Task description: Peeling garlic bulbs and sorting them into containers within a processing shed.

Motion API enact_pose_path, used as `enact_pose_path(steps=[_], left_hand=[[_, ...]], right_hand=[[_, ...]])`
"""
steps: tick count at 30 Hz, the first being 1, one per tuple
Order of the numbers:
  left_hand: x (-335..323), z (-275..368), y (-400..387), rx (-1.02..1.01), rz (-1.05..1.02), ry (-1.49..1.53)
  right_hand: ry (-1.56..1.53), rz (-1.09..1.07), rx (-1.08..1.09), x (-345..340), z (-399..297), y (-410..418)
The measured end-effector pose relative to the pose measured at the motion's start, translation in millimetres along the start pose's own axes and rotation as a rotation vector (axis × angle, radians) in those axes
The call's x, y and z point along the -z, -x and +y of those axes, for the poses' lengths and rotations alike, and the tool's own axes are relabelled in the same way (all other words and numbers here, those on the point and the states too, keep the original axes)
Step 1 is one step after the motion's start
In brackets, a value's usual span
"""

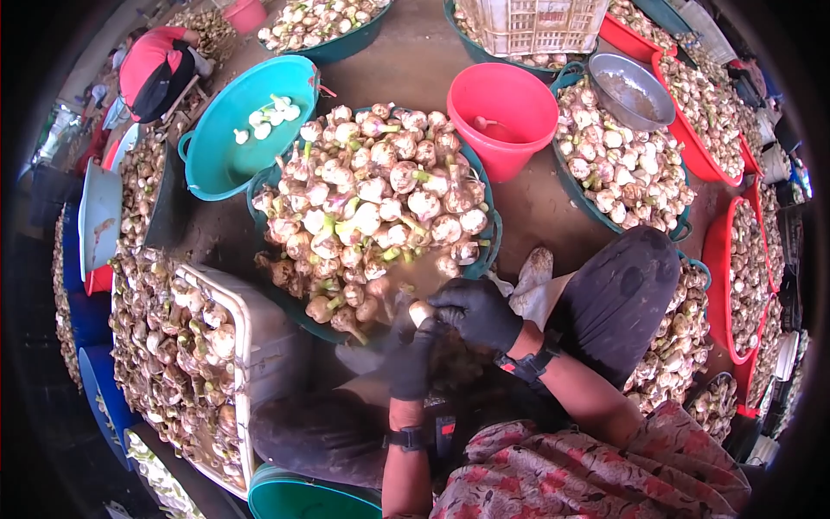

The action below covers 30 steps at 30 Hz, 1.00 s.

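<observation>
A pale garlic bulb (421, 313) is between my two hands, over the near rim of a green tub (485, 259). My left hand (410, 363), in a black glove and slightly blurred, grips the bulb from below. Curled against its right side are the fingers of my right hand (481, 313), also gloved in black. Any small thing between those fingers is hidden. Right in front of my hands, the tub carries a high heap of garlic bulbs (373, 188), soil-stained, with short cut green stems.
A turquoise basin (214, 130) with several white peeled bulbs stands front left, a red bucket (467, 97) front right. Beside my left knee is a white crate (243, 324) of garlic. A metal bowl (632, 91) rests on another garlic heap. A person (152, 71) bends at upper left.
</observation>
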<state>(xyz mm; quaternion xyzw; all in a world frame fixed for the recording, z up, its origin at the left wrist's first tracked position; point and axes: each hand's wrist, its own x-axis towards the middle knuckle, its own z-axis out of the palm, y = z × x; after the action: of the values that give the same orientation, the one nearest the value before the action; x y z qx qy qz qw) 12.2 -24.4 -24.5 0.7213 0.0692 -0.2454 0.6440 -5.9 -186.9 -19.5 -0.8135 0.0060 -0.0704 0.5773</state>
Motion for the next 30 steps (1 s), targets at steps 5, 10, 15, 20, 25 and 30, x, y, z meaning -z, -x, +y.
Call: enact_pose_path(steps=[5, 10, 15, 20, 25, 30], left_hand=[[-3.1, 9.3, 2.6, -0.060, -0.049, -0.057], [0.7, -7.0, -1.6, -0.231, -0.181, -0.188], [0.3, -21.7, -7.7, -0.292, -0.154, -0.184], [-6.8, -19.8, -10.0, -0.217, 0.000, -0.270], [-6.2, -18.1, -3.9, -0.353, -0.003, -0.238], [4.9, -19.3, -4.6, -0.074, 0.038, 0.408]], right_hand=[[0.242, 0.130, 0.047, -7.1, -2.9, 5.1], [0.096, 0.125, -0.128, -11.0, 10.5, 7.6], [0.042, 0.141, -0.267, -12.0, 12.8, 9.5], [0.066, 0.066, -0.243, -18.6, 22.7, 14.3], [-0.017, 0.072, -0.439, -17.1, 55.1, 10.9], [0.133, 0.059, -0.568, 6.3, 58.3, 4.3]])
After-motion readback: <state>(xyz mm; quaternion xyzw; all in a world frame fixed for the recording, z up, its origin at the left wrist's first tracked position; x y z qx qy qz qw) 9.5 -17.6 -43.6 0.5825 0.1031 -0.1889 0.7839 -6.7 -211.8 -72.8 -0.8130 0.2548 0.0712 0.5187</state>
